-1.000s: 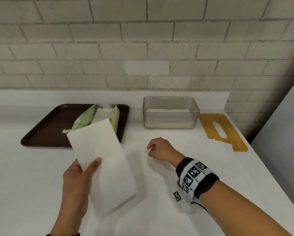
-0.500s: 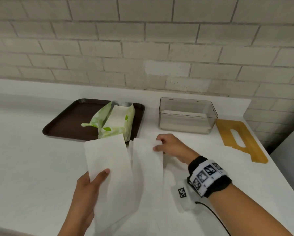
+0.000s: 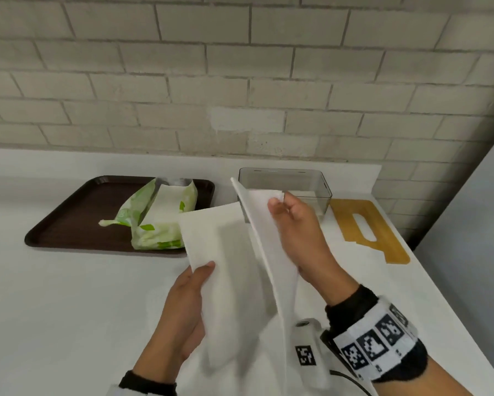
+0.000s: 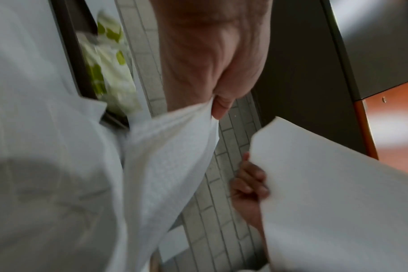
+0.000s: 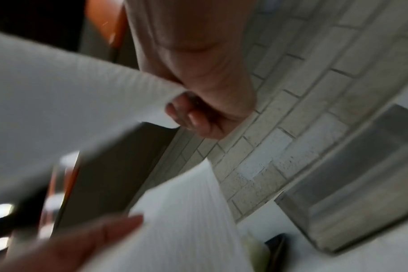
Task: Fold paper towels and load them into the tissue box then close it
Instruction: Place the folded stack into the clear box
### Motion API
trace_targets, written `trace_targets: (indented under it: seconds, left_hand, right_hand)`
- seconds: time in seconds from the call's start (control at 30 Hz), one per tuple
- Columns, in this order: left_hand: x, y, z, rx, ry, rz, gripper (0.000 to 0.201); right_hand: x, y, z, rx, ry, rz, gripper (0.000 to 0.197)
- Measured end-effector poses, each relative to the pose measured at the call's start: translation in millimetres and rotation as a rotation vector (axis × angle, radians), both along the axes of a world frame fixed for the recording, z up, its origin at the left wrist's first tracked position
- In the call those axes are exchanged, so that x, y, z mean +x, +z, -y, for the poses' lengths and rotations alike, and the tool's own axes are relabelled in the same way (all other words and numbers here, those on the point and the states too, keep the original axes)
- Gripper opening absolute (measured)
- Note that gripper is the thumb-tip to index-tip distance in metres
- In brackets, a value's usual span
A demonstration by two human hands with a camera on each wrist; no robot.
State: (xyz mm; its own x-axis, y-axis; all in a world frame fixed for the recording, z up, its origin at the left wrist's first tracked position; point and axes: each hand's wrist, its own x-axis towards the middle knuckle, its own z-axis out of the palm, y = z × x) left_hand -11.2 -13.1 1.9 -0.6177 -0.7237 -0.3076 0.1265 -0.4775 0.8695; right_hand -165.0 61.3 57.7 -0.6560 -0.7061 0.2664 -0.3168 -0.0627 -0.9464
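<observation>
Now, left hand [image 3: 180, 307]: thumb pinching paper towel [image 3: 225, 270] (lifted).
Right hand [image 3: 294, 235]: fingers gripping its other flap.
Tissue box [image 3: 311, 184]: lidless.

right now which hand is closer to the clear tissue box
Right. The right hand holds a paper towel just before the tissue box; the left hand is nearer the person.

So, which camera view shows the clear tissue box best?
The head view: the tissue box stands open against the wall, partly behind the right hand. The right wrist view shows a blurred corner of it; the left wrist view shows none.
</observation>
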Motion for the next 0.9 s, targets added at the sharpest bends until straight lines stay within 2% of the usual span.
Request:
trace_targets:
  seconds: [0.07, 0.17, 0.3, 0.37, 0.43, 0.5, 0.6, 0.67, 0.8, 0.9]
  left_hand:
    - [-10, 4, -8, 0.007, -0.086, -0.028, 0.02]
    - [-19, 3, -14, 0.014, -0.128, -0.039, 0.025]
    - [-24, 0, -14, 0.058, -0.173, -0.041, 0.062]
    - [-24, -1, -16, 0.03, -0.209, -0.013, 0.055]
    - [-23, -2, -17, -0.03, -0.214, 0.038, 0.036]
    - [-16, -7, -13, -0.043, -0.167, 0.093, 0.029]
    - [7, -14, -1, -0.013, -0.097, 0.116, 0.026]
    - [25, -19, 8, -0.004, -0.047, 0.126, 0.026]
    - [53, -26, 20, 0.009, 0.07, 0.134, 0.03]
    - [63, -26, 21, 0.0, 0.127, 0.146, 0.029]
  right_hand:
    - [3, -20, 4, 0.105, -0.119, -0.244, 0.027]
    - [6, -38, 3, 0.258, -0.232, -0.408, 0.028]
    - [6, -44, -2, 0.363, -0.292, -0.447, 0.035]
    - [6, -43, -3, 0.358, -0.29, -0.442, 0.032]
    - [5, -40, -2, 0.317, -0.248, -0.395, 0.023]
    - [-5, -36, 3, 0.248, -0.214, -0.249, 0.013]
    - [-32, -36, 16, 0.215, -0.193, 0.102, 0.02]
    - [-48, -44, 30, 0.286, -0.171, 0.277, 0.021]
    - [-58, -75, 64, 0.663, -0.117, 0.306, 0.017]
    - [-56, -97, 86, 0.898, -0.061, 0.171, 0.024]
